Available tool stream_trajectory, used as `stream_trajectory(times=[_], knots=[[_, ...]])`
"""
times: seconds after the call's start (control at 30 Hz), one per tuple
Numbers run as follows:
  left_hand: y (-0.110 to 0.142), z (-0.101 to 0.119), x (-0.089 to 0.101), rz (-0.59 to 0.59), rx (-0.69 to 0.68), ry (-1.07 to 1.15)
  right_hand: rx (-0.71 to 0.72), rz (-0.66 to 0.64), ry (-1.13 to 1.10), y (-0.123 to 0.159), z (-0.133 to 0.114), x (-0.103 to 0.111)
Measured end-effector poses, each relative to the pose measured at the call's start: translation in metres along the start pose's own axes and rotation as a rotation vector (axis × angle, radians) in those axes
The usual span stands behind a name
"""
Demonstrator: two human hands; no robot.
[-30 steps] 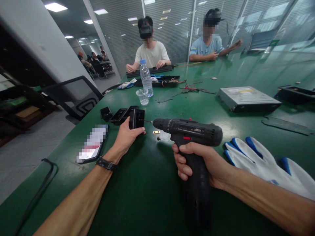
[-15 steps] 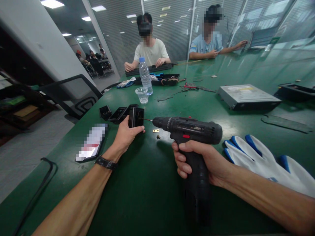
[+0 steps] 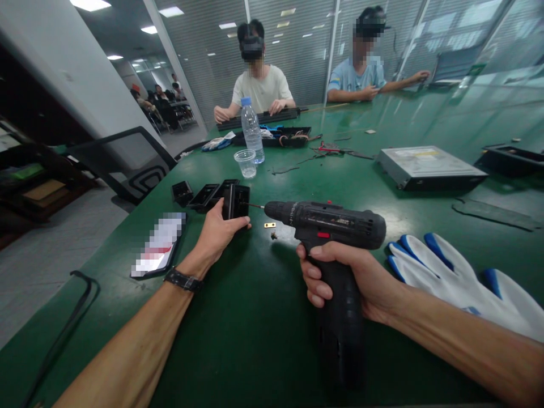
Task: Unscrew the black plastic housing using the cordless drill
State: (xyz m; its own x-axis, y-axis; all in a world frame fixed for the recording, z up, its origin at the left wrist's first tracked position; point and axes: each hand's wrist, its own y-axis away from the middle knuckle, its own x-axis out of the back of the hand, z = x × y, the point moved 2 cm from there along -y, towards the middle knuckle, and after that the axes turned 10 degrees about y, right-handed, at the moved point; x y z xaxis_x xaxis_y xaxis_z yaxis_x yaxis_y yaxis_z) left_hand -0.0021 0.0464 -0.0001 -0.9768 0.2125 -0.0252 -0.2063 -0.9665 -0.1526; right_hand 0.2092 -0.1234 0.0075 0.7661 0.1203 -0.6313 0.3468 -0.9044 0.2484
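My right hand [image 3: 340,277] is wrapped round the grip of a black cordless drill [image 3: 335,224], which points left. From its chuck a thin bit [image 3: 255,205] reaches to the open side of a small black box [image 3: 242,201]; the exact spot its tip meets is too dark to tell. My left hand [image 3: 223,229] grips that box, thumb along its lower edge, and holds it on its side on the green table. Just right of the box lie a small brass plate [image 3: 270,225] with two holes and a little cluster of screws [image 3: 274,236].
More small black boxes [image 3: 204,196] sit behind my left hand. A phone [image 3: 159,246] lies left, white-and-blue gloves [image 3: 450,277] right. A plastic cup [image 3: 245,164], a water bottle [image 3: 252,133] and a metal drive case [image 3: 431,167] stand farther back. Two people sit across the table.
Almost nothing differs. The view has shifted very slightly; both hands, the drill and the box keep their places relative to each other.
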Motion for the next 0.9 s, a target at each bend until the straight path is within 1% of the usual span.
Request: stream_trajectory(times=[0.23, 0.4, 0.9], knots=[[0.0, -0.0016, 0.0014, -0.012, 0.003, 0.016, 0.0, 0.002, 0.011, 0.0005, -0.0011, 0.001], [-0.001, -0.0034, 0.0016, 0.004, 0.005, 0.024, -0.01, 0.005, 0.001, -0.0005, 0.0, 0.0014], [0.0001, -0.0005, 0.0007, -0.014, 0.02, 0.03, 0.013, -0.001, -0.001, -0.0012, 0.0002, 0.0016]])
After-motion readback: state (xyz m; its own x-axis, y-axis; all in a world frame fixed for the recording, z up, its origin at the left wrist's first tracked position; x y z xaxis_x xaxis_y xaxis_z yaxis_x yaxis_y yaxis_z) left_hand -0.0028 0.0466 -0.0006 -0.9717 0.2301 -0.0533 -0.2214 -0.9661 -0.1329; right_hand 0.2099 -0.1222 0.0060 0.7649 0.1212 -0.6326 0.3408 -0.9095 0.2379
